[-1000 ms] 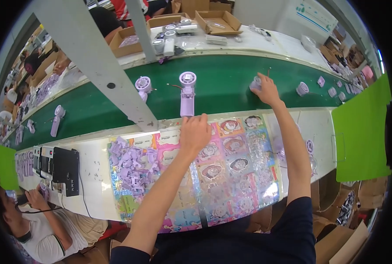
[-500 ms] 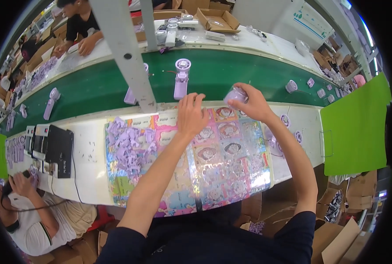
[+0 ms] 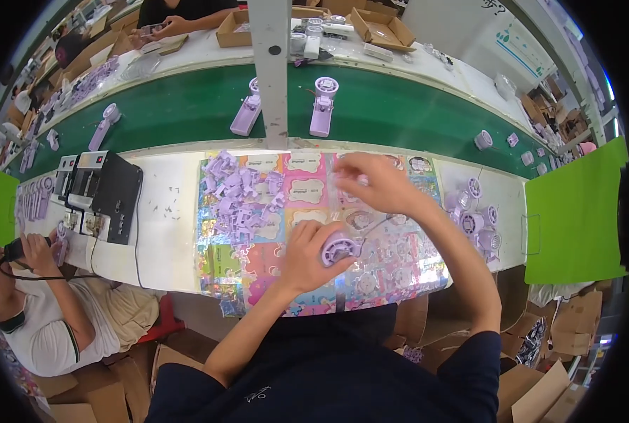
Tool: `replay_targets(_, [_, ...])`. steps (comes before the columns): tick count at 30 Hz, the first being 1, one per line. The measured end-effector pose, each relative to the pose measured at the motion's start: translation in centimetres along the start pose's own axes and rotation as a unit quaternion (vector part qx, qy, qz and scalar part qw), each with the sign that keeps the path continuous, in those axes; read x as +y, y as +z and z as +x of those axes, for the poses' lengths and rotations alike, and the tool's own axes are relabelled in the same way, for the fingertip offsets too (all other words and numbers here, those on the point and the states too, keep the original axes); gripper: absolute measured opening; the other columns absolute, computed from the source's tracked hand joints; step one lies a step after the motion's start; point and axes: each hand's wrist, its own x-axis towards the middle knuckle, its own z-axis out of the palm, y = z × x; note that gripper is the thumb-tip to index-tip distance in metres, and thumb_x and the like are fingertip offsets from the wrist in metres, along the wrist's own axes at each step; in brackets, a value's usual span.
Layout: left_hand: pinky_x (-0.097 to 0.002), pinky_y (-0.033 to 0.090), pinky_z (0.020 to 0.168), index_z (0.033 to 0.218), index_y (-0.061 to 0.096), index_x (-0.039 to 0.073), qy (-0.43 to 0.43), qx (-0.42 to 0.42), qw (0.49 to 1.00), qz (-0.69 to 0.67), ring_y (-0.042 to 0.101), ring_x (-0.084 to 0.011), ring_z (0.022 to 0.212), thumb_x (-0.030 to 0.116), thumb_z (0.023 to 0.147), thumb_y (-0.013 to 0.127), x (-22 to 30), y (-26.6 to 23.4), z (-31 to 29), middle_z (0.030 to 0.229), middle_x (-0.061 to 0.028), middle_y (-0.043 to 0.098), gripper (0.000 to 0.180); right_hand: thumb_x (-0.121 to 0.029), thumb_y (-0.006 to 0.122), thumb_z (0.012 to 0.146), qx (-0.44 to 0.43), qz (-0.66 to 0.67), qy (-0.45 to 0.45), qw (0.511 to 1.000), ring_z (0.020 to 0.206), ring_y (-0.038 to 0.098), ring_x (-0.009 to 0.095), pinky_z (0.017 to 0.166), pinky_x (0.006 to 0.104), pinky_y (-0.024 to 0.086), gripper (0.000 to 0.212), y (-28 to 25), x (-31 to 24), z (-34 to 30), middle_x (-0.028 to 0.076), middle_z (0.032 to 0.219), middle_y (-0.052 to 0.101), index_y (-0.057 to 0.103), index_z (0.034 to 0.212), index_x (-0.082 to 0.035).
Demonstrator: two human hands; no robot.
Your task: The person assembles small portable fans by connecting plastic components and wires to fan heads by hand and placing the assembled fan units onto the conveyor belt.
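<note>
My left hand [image 3: 306,255] is closed around a round light-purple fan head [image 3: 338,250], low over the front middle of a colourful printed sheet [image 3: 304,192]. A thin dark wire trails from the fan head to the right. Farther back, my right hand [image 3: 374,182] hovers above the sheet with its fingers bent and apart from the thumb; nothing shows clearly between them. To the left of my hands, a heap of small purple plastic parts [image 3: 233,194] lies on the sheet. Several more purple fan heads [image 3: 473,222] stand together by my right forearm.
A metal post [image 3: 268,77] rises before the green conveyor belt [image 3: 399,99], which carries purple fan bodies [image 3: 321,106]. A black machine [image 3: 120,201] stands left. A seated co-worker [image 3: 53,317] holds a dark tool there. A green panel [image 3: 575,211] borders the right.
The fan head has passed from my right hand to my left and come nearer to me. My right hand has moved left over the sheet. The whole view has shifted.
</note>
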Motion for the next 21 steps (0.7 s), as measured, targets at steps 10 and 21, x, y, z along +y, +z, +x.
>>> replay_targets(10, [-0.0472,0.042,0.096,0.115,0.061,0.001,-0.047,0.038,0.997,0.043,0.052,-0.0371,0.109,0.030,0.077,0.083,-1.9,-0.3,-1.1,0.112,-0.0177,0.058,0.053,-0.014,0.069,0.086,-0.035,-0.080,-0.133,0.987,0.093,0.065,0.036,0.082,0.0448,0.053,0.024,10.8,-1.0,5.2,0.013,0.104,0.063,0.068,0.109,-0.006])
replay_targets(21, [-0.0457,0.043,0.094,0.099,0.069,0.000,-0.092,0.112,0.987,0.075,0.049,-0.0346,0.110,0.027,0.074,0.084,-1.7,0.2,-1.1,0.112,-0.0152,0.055,0.040,0.002,0.076,0.081,0.291,-0.049,-0.026,0.955,0.078,0.068,0.022,0.068,0.0338,0.056,0.021,9.2,-1.0,-8.4,0.011,0.109,0.064,0.072,0.101,-0.004])
